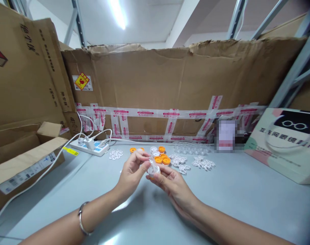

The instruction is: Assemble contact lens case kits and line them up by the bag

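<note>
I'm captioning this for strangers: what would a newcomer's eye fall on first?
Probably the left hand and right hand, near the middle, together holding a small white and clear piece. Bright orange round pieces lie just beyond them on the table. Behind, pink-and-white tape crosses tall cardboard.

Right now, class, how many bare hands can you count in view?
2. The left hand is at the upper left of a small clear-and-white piece; the right hand holds that piece from the right. Neither hand is fully hidden.
</note>
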Demonstrator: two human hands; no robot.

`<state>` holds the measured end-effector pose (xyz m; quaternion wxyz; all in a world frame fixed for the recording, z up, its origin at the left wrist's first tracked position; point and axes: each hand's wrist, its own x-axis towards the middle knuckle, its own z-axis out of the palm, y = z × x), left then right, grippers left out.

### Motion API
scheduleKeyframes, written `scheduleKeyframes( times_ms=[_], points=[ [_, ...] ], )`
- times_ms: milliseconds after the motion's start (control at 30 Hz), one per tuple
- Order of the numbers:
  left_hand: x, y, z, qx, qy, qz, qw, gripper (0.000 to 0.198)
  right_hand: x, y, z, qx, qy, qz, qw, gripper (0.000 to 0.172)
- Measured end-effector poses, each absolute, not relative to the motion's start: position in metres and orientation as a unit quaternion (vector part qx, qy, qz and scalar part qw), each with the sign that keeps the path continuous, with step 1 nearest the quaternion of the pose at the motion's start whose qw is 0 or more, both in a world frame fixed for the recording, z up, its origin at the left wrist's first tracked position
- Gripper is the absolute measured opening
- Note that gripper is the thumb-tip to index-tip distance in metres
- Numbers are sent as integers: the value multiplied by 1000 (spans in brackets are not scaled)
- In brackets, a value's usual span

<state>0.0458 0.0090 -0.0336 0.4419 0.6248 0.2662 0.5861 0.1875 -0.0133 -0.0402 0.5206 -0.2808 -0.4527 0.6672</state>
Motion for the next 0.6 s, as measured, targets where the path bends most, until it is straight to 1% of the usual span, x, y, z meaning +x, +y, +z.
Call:
scheduleKeyframes(
  times_ms=[33,133,233,333,467,600],
  points=[
    [44,9,-32,625,255,575,462,11,188,-13,-39,-274,-450,674,518,37],
    [40,10,-29,628,235,539,509,24,188,-15,-36,-265,-433,689,518,33],
    [38,12,-28,629,234,511,537,28,188,-16,-36,-258,-428,694,519,32],
    [39,13,-27,628,265,509,525,26,188,-16,-37,-257,-436,690,517,32],
    [42,10,-23,609,304,536,500,25,188,-17,-41,-279,-458,671,512,35],
    [43,8,-19,590,309,549,505,27,189,-17,-43,-276,-459,669,515,35]
  ],
)
